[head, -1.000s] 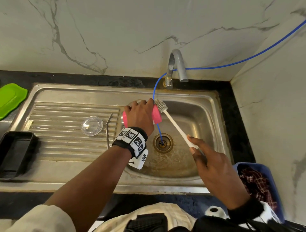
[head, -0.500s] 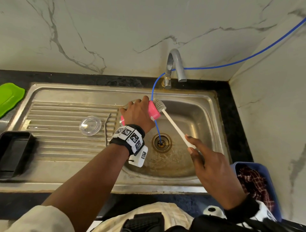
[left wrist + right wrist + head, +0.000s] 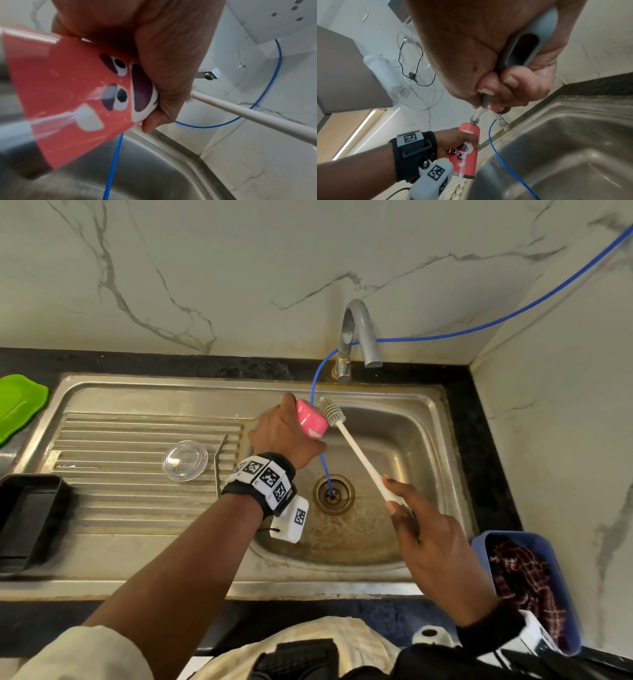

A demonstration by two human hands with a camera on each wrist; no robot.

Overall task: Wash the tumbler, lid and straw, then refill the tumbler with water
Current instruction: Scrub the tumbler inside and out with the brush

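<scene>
My left hand [image 3: 286, 433] grips the pink tumbler [image 3: 311, 419] with a cartoon face [image 3: 120, 83], tilted over the left edge of the sink basin [image 3: 411, 446], its base end pointing up and right. My right hand [image 3: 421, 529] holds the white bottle brush [image 3: 356, 453] by its grey handle [image 3: 520, 51]; the bristle head [image 3: 331, 412] touches the tumbler's base end [image 3: 470, 126]. The clear lid [image 3: 185, 460] lies flat on the ribbed drainboard [image 3: 120, 498]. The metal straw [image 3: 219, 463] lies just right of the lid.
A grey tap [image 3: 358, 337] stands behind the basin, and a thin blue tube [image 3: 320, 470] runs from the wall down into the drain [image 3: 334, 494]. A black tray [image 3: 24, 518] and green plate [image 3: 19, 402] sit at the left, a blue basket [image 3: 527, 583] with cloth at the right.
The left hand has tipped the tumbler so its base end points more up and right. The brush head stays against that end, and the right hand has barely shifted.
</scene>
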